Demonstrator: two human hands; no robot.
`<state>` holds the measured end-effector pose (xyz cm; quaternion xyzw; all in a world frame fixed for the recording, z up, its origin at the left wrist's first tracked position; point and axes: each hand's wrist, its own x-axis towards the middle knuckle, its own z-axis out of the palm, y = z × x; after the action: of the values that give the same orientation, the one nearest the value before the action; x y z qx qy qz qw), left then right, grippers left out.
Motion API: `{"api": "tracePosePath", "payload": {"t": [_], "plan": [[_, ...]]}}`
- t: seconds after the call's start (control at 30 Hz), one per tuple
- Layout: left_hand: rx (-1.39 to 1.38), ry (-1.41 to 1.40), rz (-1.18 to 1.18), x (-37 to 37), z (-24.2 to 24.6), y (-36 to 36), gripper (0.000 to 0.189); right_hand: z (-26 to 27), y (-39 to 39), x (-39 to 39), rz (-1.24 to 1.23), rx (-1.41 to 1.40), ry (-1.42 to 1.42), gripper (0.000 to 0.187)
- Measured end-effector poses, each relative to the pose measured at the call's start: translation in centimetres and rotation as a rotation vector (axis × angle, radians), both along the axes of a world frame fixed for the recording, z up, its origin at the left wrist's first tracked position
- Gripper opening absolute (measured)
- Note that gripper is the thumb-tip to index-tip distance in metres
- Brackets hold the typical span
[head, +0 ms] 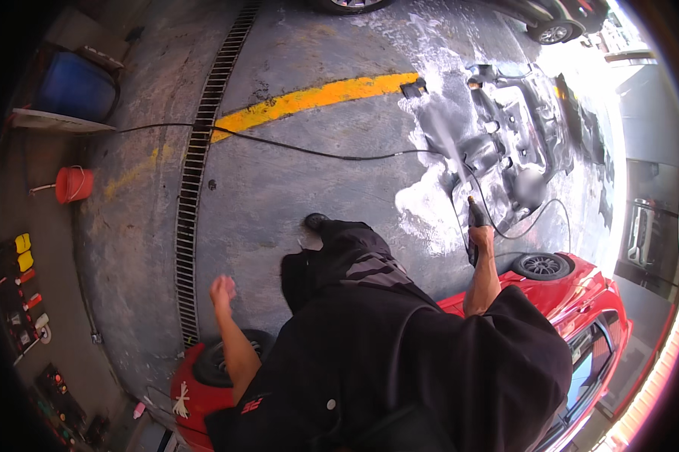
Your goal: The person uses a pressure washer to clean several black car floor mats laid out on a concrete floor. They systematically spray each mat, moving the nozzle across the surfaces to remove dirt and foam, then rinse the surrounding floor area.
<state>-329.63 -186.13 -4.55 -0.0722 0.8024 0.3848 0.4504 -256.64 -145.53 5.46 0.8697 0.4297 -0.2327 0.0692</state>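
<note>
My right hand (481, 236) is closed around the grip of a pressure washer spray gun (475, 217). A jet of water (446, 133) leaves its nozzle and crosses a large black car mat or floor liner (512, 124), which lies on the wet concrete with white foam (430, 209) about it. A thin black hose (328, 156) runs over the floor towards the gun. My left hand (222, 291) hangs away from the body above the floor near the drain; it is slightly blurred, its fingers look loosely bent, and nothing is seen in it.
A red car (588, 305) stands close behind me, its wheel (543, 265) beside the hose. A metal drain grate (190, 226) and a yellow painted line (317, 99) cross the floor. At the left are a red bucket (74, 184) and a blue container (75, 86). Another car (554, 33) stands at top right.
</note>
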Motion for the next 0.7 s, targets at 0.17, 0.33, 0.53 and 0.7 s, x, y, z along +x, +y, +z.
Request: {"api": "tracePosePath", "payload": {"t": [0.17, 0.33, 0.53, 0.7], "plan": [[-0.008, -0.377, 0.065, -0.9, -2.7, -18.7, 0.033, 1.1, 1.7, -15.6, 0.053, 0.078, -0.167, 0.043], [-0.273, -0.576, 0.212, -12.6, -3.5, -22.9, 0.033, -3.1, -0.5, -34.6, 0.180, 0.134, -0.088, 0.043], [-0.160, -0.178, 0.031, -43.6, -3.1, -19.3, 0.027, -6.0, -0.5, -61.9, 0.393, 0.130, 0.055, 0.042], [0.015, 0.199, -0.013, -69.4, -1.5, -7.5, 0.027, -4.6, 8.7, -81.0, 0.478, 0.269, 0.121, 0.042]]}}
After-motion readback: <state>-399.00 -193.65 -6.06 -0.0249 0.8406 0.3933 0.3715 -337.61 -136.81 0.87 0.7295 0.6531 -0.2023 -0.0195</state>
